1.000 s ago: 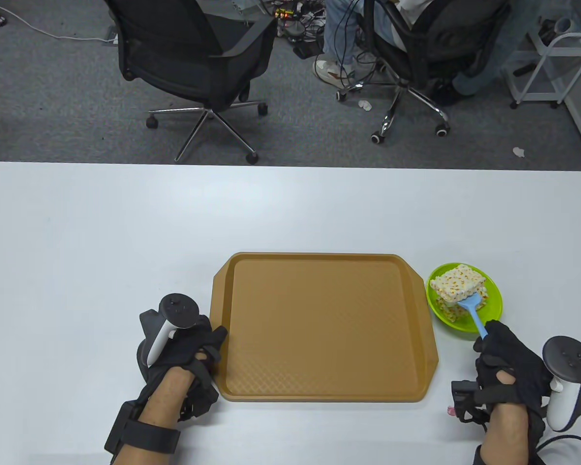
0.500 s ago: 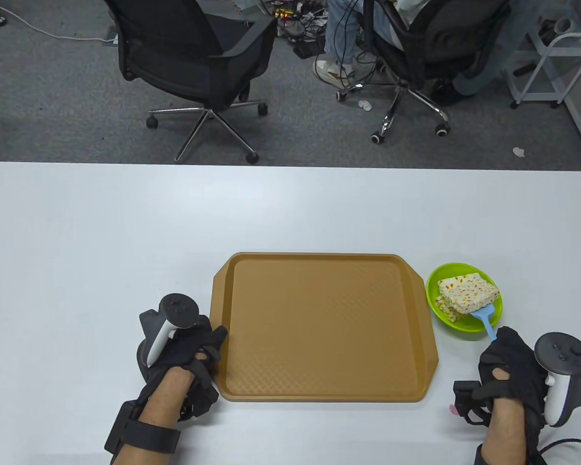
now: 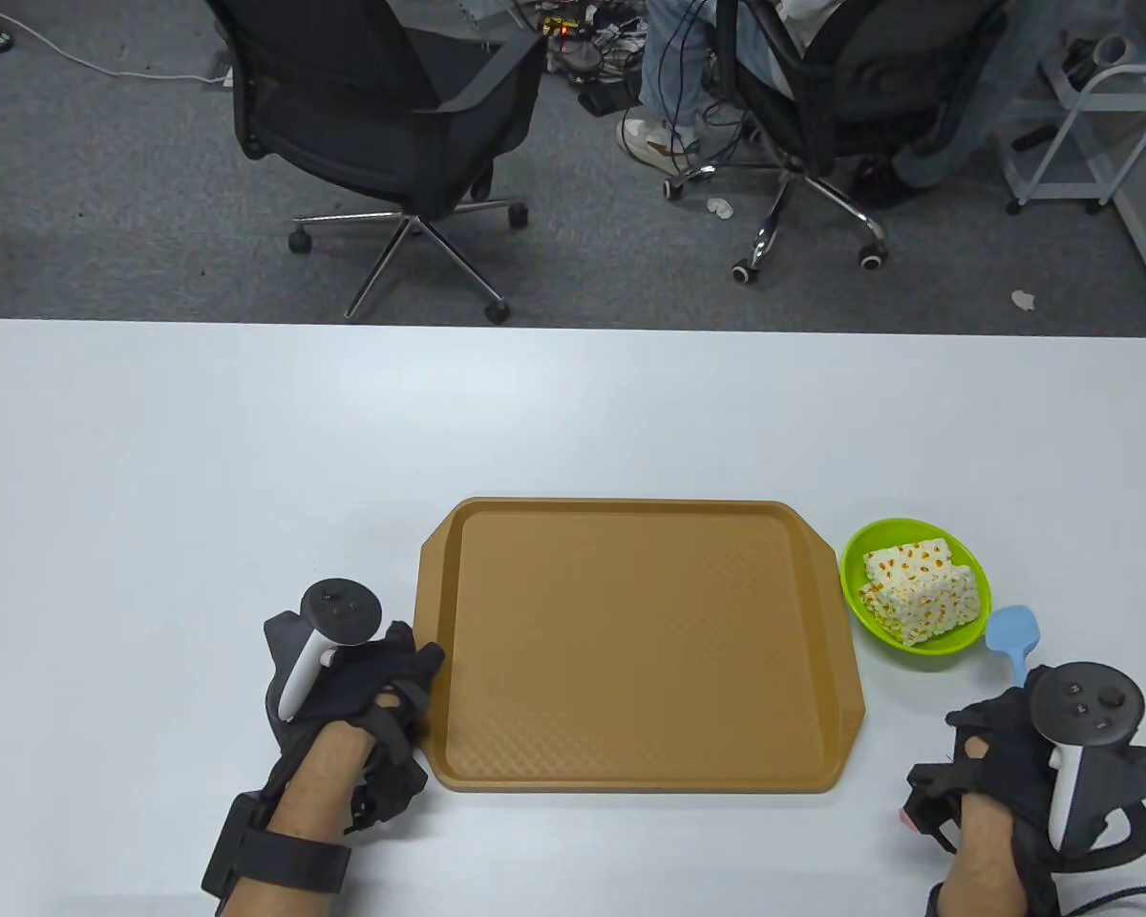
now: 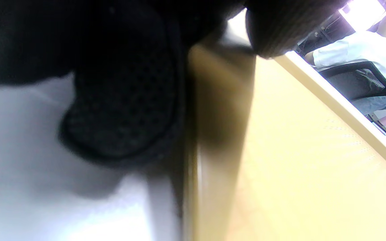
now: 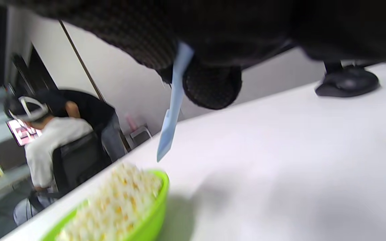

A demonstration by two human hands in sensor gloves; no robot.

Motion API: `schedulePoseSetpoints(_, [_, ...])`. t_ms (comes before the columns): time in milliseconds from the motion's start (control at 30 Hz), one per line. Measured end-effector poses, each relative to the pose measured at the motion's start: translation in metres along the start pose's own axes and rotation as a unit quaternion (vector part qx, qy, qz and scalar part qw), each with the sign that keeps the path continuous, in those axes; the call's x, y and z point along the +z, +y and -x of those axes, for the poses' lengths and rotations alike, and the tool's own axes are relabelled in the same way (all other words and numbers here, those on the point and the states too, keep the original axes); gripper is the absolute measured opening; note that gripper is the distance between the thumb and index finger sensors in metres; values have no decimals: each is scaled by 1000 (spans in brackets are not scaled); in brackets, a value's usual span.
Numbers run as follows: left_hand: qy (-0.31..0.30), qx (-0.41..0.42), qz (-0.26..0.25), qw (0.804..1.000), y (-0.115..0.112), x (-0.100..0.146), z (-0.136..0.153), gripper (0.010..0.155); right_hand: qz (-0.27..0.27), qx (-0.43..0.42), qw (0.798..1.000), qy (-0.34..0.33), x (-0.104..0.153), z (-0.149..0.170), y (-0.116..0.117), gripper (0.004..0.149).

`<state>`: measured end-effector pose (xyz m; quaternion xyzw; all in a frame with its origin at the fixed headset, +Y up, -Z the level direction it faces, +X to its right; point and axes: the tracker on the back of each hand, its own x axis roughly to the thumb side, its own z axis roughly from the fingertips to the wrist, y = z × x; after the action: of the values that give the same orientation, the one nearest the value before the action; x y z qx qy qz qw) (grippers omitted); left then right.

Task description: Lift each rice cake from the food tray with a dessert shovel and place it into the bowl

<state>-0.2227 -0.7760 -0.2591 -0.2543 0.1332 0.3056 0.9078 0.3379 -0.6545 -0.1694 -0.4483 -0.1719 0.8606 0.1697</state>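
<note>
Your right hand (image 3: 1003, 755) has drawn back from the green bowl (image 3: 976, 594): half a second ago the light-blue shovel (image 3: 1013, 634) lay under the top rice cake, its blade inside the rim; now the blade is clear of the bowl, just beside its near right edge and bare. A second ago that cake rode higher on the blade, over the others. The rice cakes (image 3: 919, 590) now sit stacked in the bowl, the top one lying level and square across the lower ones. Your right hand has also shifted toward you and to the right, and the tracker on its back covers more of the glove.

You hold the shovel by the end of its handle, fingers (image 5: 213, 87) curled round it; the right wrist view shows the blade hanging free above the white table (image 3: 248, 458), edge-on, with the bowl's rim and cakes below it.

Your left hand (image 3: 363, 678) has barely moved; it rests on the table at the brown tray (image 3: 640, 645), its fingertips against the tray's left rim, fingers loosely bent and gripping nothing. The tray lies where it was, flat between your hands, the bowl just beside its right edge.

No brand, label or writing can be read on anything.
</note>
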Motion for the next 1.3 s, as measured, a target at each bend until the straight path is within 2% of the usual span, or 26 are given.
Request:
schedulePoseSetpoints(67, [0, 1, -1, 1000, 0, 0, 0, 66, 5, -45, 998, -41, 7, -7, 0, 53])
schedulePoseSetpoints(100, [0, 2, -1, 1000, 0, 0, 1, 66, -36, -97, 990, -96, 13, -16, 6, 57])
schedulePoseSetpoints(133, [-1, 3, -1, 1000, 0, 0, 1, 66, -56, -114, 985, -114, 17, -20, 9, 58])
schedulePoseSetpoints(167, [0, 2, 0, 1000, 0, 0, 0, 66, -112, -141, 972, -153, 28, -31, 16, 59])
schedulePoseSetpoints(200, [0, 1, 1, 1000, 0, 0, 0, 66, -145, -149, 962, -179, 36, -38, 21, 58])
schedulePoseSetpoints(300, [-1, 1, -1, 1000, 0, 0, 1, 66, -250, -130, 926, -251, 73, -62, 47, 58])
schedulePoseSetpoints(367, [0, -1, 1, 1000, 0, 0, 0, 66, -302, -114, 905, -276, 94, -71, 61, 58])
schedulePoseSetpoints(433, [-1, -6, 0, 1000, 0, 0, -1, 66, -338, -90, 891, -289, 109, -76, 71, 57])
schedulePoseSetpoints(533, [-1, -6, -2, 1000, 0, 0, 0, 66, -392, -5, 870, -298, 134, -79, 88, 57])
schedulePoseSetpoints(633, [-1, -12, -1, 1000, 0, 0, -1, 67, -412, 53, 851, -322, 151, -82, 99, 58])
schedulePoseSetpoints(800, [0, -14, -4, 1000, 0, 0, -2, 67, -384, 96, 847, -355, 172, -86, 111, 59])
schedulePoseSetpoints(867, [0, -19, -4, 1000, 0, 1, -2, 67, -402, 106, 840, -349, 180, -86, 117, 60])
schedulePoseSetpoints(933, [-1, -17, -6, 1000, -1, 1, -2, 67, -385, 127, 839, -363, 184, -87, 119, 61])
schedulePoseSetpoints(1033, [0, -16, -4, 1000, -1, 1, -2, 67, -388, 151, 830, -370, 188, -87, 125, 61])
schedulePoseSetpoints(1133, [-1, -16, -5, 1000, -1, 1, -2, 67, -392, 151, 831, -363, 185, -86, 123, 60])
schedulePoseSetpoints(1233, [0, -11, -5, 1000, 0, 4, -3, 67, -420, 127, 829, -347, 166, -84, 115, 63])
schedulePoseSetpoints(1300, [4, -33, -32, 999, 6, 10, -4, 68, -413, 86, 852, -312, 141, -81, 103, 66])
